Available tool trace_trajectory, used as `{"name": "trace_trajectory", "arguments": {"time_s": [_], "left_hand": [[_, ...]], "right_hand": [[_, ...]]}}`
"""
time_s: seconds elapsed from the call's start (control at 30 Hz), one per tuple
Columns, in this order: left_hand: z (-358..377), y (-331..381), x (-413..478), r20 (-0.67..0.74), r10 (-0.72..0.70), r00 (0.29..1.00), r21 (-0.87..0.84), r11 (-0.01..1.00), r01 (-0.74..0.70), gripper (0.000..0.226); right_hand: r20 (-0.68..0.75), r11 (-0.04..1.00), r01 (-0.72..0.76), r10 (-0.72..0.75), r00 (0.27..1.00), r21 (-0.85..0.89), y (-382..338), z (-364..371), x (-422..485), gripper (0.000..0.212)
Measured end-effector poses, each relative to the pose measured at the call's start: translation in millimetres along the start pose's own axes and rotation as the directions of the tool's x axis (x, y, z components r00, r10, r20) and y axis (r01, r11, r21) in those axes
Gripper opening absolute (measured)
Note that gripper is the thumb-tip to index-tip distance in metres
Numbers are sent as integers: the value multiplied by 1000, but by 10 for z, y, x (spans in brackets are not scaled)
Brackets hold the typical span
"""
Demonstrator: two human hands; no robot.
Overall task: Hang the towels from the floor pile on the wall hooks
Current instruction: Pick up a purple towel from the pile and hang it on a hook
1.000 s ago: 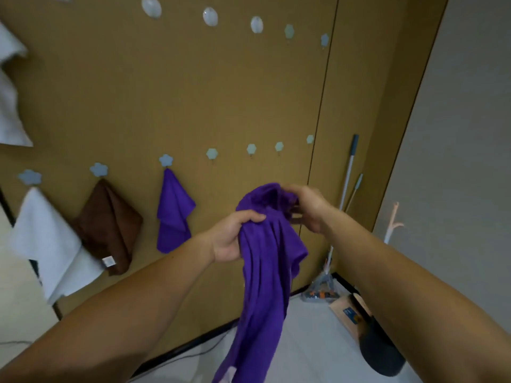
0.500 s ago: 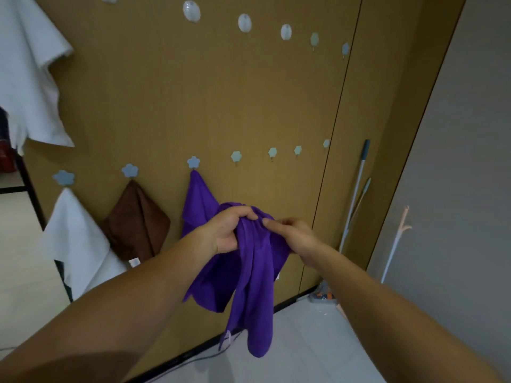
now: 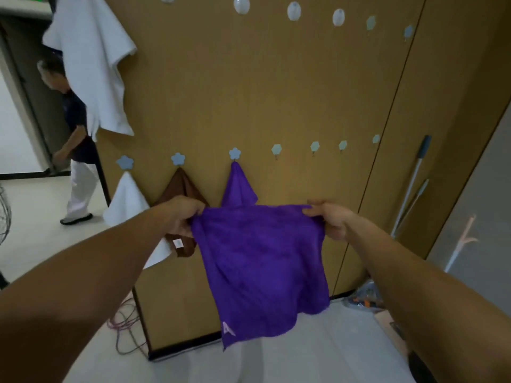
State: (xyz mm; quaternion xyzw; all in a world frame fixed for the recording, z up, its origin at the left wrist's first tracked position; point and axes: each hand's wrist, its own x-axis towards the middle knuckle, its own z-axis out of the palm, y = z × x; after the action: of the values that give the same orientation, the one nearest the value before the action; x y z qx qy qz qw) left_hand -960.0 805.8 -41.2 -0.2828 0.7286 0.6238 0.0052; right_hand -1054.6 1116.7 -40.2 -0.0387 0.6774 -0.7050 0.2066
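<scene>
**Both hands are stretching a purple towel open in front of the hook wall**

The left hand (image 3: 182,217) is pinching one top corner of the purple towel (image 3: 260,261), with its fingers curled round the cloth. The right hand (image 3: 330,219) is pinching the other top corner in the same way. The hands are being held well apart at about the same height, so the top edge is running taut between them. The towel is hanging flat below them, and its lower edge is dipping to a point at the left, where a pale label (image 3: 228,328) is showing. It is hanging clear of the floor (image 3: 304,360) in front of the wooden wall (image 3: 276,92); whether it is touching the wall cannot be told.

Behind it, a lower row of blue hooks (image 3: 276,149) is running across the wall. The three on the left are each carrying a cloth:
- a small white towel (image 3: 125,200)
- a brown towel (image 3: 179,183), partly hidden by the left hand
- a second purple towel (image 3: 237,189), just above the held one

A higher row of round hooks (image 3: 293,11) is crossing the top of the wall, and a large white towel (image 3: 94,64) is hanging at the upper left.

To the right, two long handles (image 3: 425,146) are leaning against the wall, and a white coat stand (image 3: 464,239) is standing nearby. At the left, another person (image 3: 74,128) is showing in a doorway. Cables (image 3: 124,327) are lying on the floor by the wall's left end.
</scene>
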Motion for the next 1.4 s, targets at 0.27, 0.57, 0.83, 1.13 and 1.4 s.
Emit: {"name": "trace_trajectory", "arguments": {"time_s": [0.27,0.57,0.83,1.13,1.4], "left_hand": [[-169,-110,-104,-180,125,976,323,944,-62,15],[-253,-72,-144,-234,-8,972,-135,991,-24,17],[-165,-14,-55,-255,125,959,-199,964,-178,23],[-512,-92,120,-285,52,957,-68,995,-74,22],[-602,-33,165,-241,13,971,60,998,1,30]], "right_hand": [[251,995,-54,73,965,-83,-62,-33,12,27],[247,805,-222,410,878,-550,361,-211,52,22],[147,818,-268,389,909,-508,463,-248,94,26],[-24,975,103,-100,995,196,53,-53,124,32],[-9,967,176,-177,984,185,-134,44,94,32]]}}
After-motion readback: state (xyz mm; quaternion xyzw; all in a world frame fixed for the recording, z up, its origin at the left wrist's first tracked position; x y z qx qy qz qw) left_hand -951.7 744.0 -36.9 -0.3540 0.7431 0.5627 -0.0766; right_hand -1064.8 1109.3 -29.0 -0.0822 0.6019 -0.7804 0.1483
